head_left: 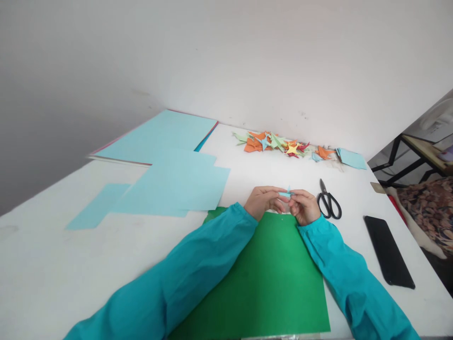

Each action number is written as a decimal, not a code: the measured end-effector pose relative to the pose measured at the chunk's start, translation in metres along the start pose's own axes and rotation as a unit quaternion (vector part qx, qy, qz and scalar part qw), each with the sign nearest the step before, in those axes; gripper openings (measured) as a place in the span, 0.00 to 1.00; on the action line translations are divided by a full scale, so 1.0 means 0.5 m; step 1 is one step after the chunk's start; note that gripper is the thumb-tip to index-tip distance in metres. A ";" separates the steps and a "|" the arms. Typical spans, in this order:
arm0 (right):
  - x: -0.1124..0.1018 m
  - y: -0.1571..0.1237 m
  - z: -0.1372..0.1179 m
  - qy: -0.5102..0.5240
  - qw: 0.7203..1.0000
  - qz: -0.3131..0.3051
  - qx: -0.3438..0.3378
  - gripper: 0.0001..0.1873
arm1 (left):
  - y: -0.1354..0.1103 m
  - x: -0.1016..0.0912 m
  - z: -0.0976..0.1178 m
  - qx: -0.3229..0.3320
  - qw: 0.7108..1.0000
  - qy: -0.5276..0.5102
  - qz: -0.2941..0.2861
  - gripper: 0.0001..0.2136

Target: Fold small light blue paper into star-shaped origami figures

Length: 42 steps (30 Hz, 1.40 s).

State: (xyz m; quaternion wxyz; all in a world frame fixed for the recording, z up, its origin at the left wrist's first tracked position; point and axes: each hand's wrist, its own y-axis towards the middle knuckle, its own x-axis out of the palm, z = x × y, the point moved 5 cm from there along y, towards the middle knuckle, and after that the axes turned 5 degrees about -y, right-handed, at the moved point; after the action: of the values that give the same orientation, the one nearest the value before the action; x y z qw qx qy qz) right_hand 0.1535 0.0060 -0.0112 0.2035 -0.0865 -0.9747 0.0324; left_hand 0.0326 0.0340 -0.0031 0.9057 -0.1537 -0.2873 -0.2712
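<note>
Between my two hands is a small folded piece of light blue paper (285, 193), with a narrow point sticking up near its right end. My left hand (264, 200) pinches it from the left between thumb and fingers. From the right, the fingertips of my right hand (305, 206) close on its other end. Both hands are just above the far edge of a green sheet (276, 283) lying on the white table. Black-handled scissors (329, 200) lie to the right of my right hand. The paper's finer folds are too small to make out.
Folded paper figures (276, 142) in several colours lie along the wall. A stack of light blue squares (351, 158) is at their right. Large light blue sheets (170, 184) overlap on the left. A black phone-like slab (388, 250) lies near the table's right edge.
</note>
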 end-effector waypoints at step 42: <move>0.003 -0.002 -0.004 0.036 0.999 0.008 0.035 0.06 | 0.000 0.001 0.003 0.030 0.999 -0.036 -0.013 0.13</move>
State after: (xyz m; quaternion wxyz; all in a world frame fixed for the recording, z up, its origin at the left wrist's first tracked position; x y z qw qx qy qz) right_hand 0.1530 0.0054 -0.0087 0.2413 -0.0885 -0.9642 0.0649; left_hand 0.0323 0.0345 -0.0016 0.8952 -0.1321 -0.3301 -0.2685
